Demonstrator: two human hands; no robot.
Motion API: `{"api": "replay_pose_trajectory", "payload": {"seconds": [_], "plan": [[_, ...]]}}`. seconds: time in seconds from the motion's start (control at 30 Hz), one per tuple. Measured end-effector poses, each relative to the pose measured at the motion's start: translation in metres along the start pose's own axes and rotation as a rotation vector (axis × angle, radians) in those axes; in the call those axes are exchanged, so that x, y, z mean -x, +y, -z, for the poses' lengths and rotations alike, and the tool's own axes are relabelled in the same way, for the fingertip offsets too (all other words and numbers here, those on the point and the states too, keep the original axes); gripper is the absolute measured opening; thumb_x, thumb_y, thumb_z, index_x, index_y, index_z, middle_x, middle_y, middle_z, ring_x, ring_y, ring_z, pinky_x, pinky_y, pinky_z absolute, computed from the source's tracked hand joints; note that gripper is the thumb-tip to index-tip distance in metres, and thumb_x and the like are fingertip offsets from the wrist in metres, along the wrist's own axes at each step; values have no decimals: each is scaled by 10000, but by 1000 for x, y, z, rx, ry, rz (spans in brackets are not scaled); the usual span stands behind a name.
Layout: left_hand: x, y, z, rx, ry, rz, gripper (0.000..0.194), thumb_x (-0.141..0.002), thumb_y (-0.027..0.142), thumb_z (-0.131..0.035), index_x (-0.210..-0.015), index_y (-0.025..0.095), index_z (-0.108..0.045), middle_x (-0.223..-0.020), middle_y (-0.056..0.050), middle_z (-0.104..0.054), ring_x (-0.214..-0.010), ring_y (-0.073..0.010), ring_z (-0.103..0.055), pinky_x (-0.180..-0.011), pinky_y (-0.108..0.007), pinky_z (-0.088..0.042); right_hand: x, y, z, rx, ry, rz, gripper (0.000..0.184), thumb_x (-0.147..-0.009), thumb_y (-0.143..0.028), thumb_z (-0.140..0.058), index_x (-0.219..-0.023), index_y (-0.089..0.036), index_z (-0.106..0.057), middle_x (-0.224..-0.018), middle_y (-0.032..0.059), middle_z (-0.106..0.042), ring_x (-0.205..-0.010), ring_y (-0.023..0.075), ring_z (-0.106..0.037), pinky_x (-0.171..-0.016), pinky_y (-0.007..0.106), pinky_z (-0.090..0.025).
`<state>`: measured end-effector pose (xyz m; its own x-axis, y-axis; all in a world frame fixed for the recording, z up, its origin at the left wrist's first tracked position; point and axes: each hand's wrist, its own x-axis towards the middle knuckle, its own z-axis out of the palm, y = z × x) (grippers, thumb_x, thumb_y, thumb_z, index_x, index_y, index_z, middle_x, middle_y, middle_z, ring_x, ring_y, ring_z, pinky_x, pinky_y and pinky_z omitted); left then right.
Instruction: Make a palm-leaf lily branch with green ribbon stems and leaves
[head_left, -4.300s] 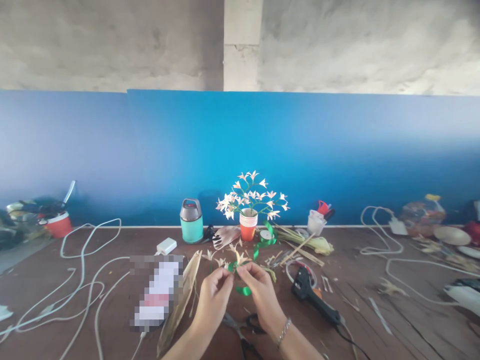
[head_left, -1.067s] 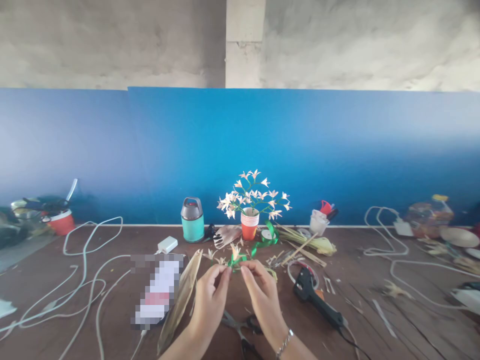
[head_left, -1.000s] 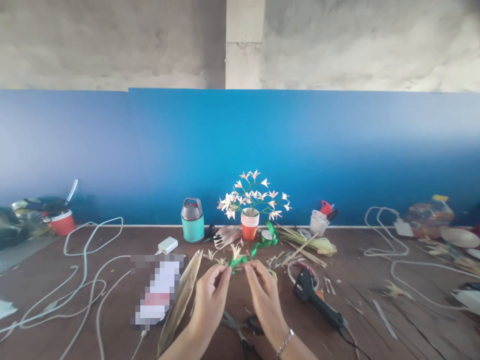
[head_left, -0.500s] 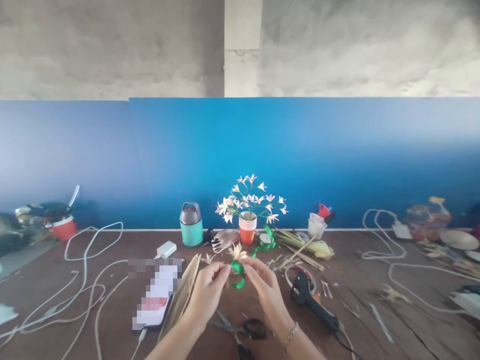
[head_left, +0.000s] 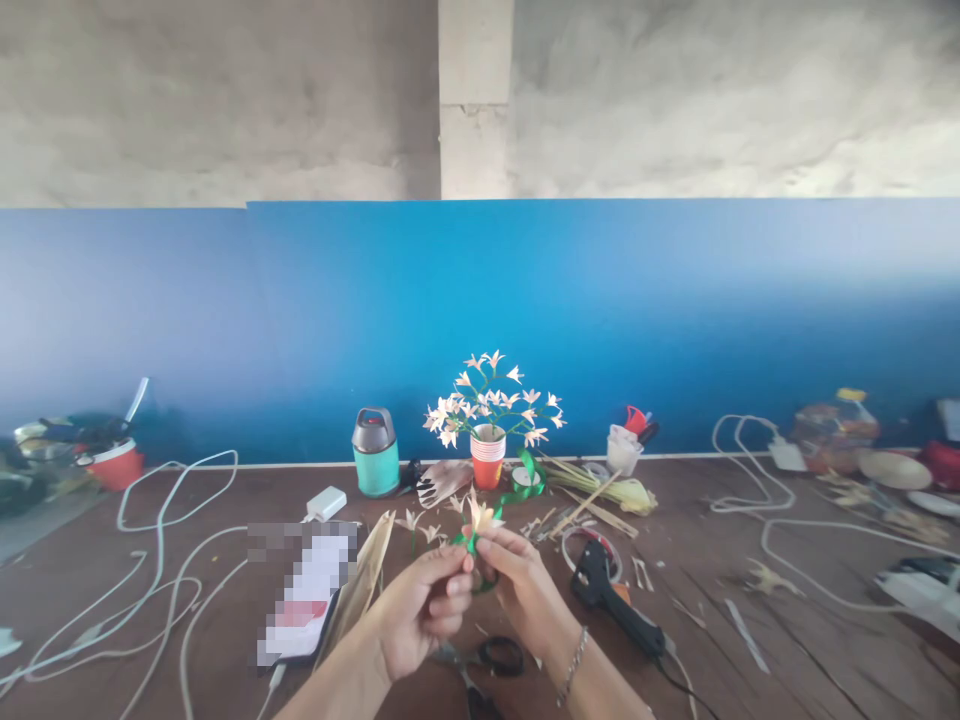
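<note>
Now pinching the cream flower [head_left: 480, 513] at its base, over green ribbon [head_left: 471, 543], with left hand [head_left: 424, 605] and right hand [head_left: 525, 582] together, not spread apart as a second ago; holding it upright above the table [head_left: 225, 650], apparently wrapping rather than pulling ribbon out.

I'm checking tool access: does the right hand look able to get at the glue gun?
Probably yes: nothing visible stands between the right hand and the glue gun, though that hand is at a flower.
</note>
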<state>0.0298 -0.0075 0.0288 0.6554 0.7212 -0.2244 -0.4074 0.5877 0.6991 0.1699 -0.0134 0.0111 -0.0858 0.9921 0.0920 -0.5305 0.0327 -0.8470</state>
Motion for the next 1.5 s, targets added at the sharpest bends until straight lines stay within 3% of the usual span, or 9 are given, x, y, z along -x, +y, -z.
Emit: {"api": "replay_pose_trajectory", "payload": {"seconds": [0.13,0.27,0.43,0.53,0.63,0.8,1.03,1.27,1.5], "plan": [[-2,3,4,78,-72,86,125,-756,198,-591,-698,108,-525,-491,80,-356,-344,8,-179,-322,-110,-84,1,-2,0,-16,-31,-42,193,-641,-293,-725,-578,-139,-626,-468,-57,-438,-439,53,-271,-423,184,-215],[0,2,-1,39,-5,105,131,-745,205,-584,-685,101,-531,-494,66,-393,-342,12,-225,-319,-104,-99,3,-3,-2,-21,-24,-63,228,-646,-300,-721,-566,-147,-572,-472,-46,-493,-400,43,-259,-399,183,-176],[4,-4,-13,-281,332,-249,207,-687,311,-636,-802,156,-561,-663,26,-553,-464,-51,-478,-393,-145,-321,3,-2,-5,116,100,63,218,-607,-319,-745,-588,-157,-600,-525,-38,-554,-463,76,-431,-467,190,-329],[4,-5,-16,-483,438,-377,275,-663,369,-653,-835,172,-571,-591,51,-526,-452,-72,-480,-399,-168,-363,2,-2,-5,232,167,172,208,-584,-318,-754,-592,-158,-621,-593,-15,-594,-575,123,-514,-577,226,-413],[1,-5,-16,-596,481,-449,279,-671,408,-635,-760,148,-588,-527,51,-489,-418,-71,-438,-366,-169,-351,2,-3,-5,309,192,217,199,-586,-323,-750,-601,-158,-639,-613,-7,-612,-603,134,-527,-609,239,-425],[-2,-6,-17,-554,449,-484,304,-687,448,-618,-730,149,-582,-482,62,-446,-408,-62,-376,-343,-154,-298,4,-8,-7,309,190,195,205,-599,-341,-743,-617,-154,-661,-596,-3,-618,-574,129,-522,-575,239,-426],[2,-3,-28,-420,391,-393,304,-667,435,-648,-684,170,-500,-495,88,-369,-402,-30,-246,-348,-140,-107,3,-12,-7,289,155,201,191,-612,-340,-736,-674,-165,-694,-658,19,-658,-633,152,-547,-622,259,-438],[2,-2,-30,-446,409,-387,302,-656,418,-656,-650,160,-500,-496,81,-387,-403,-23,-269,-369,-141,-112,3,-11,-5,243,166,189,176,-597,-315,-754,-616,-164,-665,-581,-24,-597,-566,104,-482,-568,212,-393],[1,0,-23,-118,304,-236,191,-638,228,-661,-664,143,-492,-550,49,-466,-383,7,-281,-357,-118,-77,8,-17,-11,104,55,30,166,-578,-294,-768,-659,-166,-699,-616,-12,-618,-569,99,-500,-549,195,-390]]}}
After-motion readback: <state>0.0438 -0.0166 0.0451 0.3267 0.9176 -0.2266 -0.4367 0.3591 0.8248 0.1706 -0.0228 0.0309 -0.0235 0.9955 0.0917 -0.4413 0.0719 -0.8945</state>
